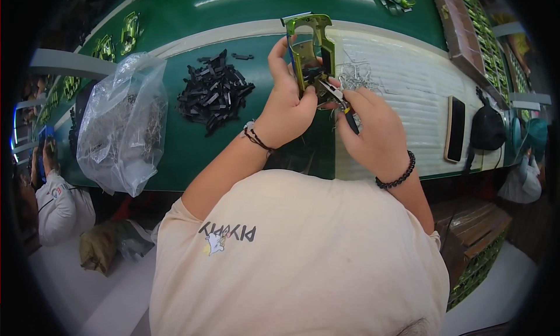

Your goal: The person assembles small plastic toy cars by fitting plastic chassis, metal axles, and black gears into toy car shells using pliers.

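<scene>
A long green desk (192, 155) curves across the frame, edged by a pale strip, with a white ribbed mat (408, 96) covering its right part. On the desk's left sits a crumpled clear plastic bag (119, 123) of thin wire pieces; beside it lies a heap of small black plastic parts (214, 93). Further right, on the mat, rest a dark phone (455, 129) and a black pouch (487, 129), with a loose scatter of wire springs (359, 73) near the middle. Trays of green parts (481, 41) run along the far right edge.

Raised above the desk at centre is a yellow-green metal frame (309, 53), glossy, roughly rectangular with open cut-outs and a blue edge on one side, held upright. The left hand (286, 102), wearing a corded bracelet, wraps the frame's lower left side, thumb pressed along its edge. The right hand (373, 131), wearing a black bead bracelet, is curled round small dark-handled pliers (341, 99) whose tips meet the frame's lower corner.
</scene>
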Demonstrator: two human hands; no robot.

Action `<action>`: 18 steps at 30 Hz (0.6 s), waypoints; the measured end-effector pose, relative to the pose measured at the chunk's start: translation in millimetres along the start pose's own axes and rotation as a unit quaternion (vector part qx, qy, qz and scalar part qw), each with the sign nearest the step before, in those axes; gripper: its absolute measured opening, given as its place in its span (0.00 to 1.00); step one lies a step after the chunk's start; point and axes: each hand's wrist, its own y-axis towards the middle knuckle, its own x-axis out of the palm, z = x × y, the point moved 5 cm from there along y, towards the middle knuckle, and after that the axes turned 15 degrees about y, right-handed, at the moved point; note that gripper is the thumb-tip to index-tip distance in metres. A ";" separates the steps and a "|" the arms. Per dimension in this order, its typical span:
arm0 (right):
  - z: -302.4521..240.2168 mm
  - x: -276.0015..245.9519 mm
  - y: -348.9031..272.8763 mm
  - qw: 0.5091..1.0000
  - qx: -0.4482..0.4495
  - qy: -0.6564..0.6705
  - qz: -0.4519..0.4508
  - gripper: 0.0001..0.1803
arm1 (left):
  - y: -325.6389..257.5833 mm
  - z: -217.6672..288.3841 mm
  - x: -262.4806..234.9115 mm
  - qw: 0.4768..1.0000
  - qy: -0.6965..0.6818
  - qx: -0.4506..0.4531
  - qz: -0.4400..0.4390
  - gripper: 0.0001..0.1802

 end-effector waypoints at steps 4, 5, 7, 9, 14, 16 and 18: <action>-2.6 -6.6 -3.6 0.998 -0.016 0.041 0.053 0.14 | 5.0 4.9 -6.7 0.999 -0.029 -0.013 0.009 0.45; -3.3 -11.3 -5.2 0.994 -0.018 0.072 0.085 0.13 | 4.9 8.3 -10.8 0.999 -0.023 -0.019 0.022 0.45; 5.1 -19.7 -7.0 0.988 -0.003 0.070 0.138 0.13 | 1.6 17.8 -21.2 0.999 -0.023 -0.022 0.039 0.46; 30.5 -33.1 -13.8 0.978 0.024 0.054 0.199 0.13 | 1.3 29.4 -23.3 0.987 -0.134 -0.092 0.016 0.46; 88.4 -37.6 -33.7 0.970 0.131 -0.008 0.204 0.13 | 6.3 91.2 -72.0 0.990 -0.116 -0.073 0.026 0.43; 101.0 -33.7 -38.2 0.969 0.153 0.020 0.193 0.12 | 25.7 92.3 -109.9 0.993 -0.068 -0.081 0.053 0.39; 99.1 -31.7 -41.7 0.966 0.136 -0.006 0.220 0.10 | 53.7 80.7 -155.7 0.989 -0.009 -0.091 0.118 0.35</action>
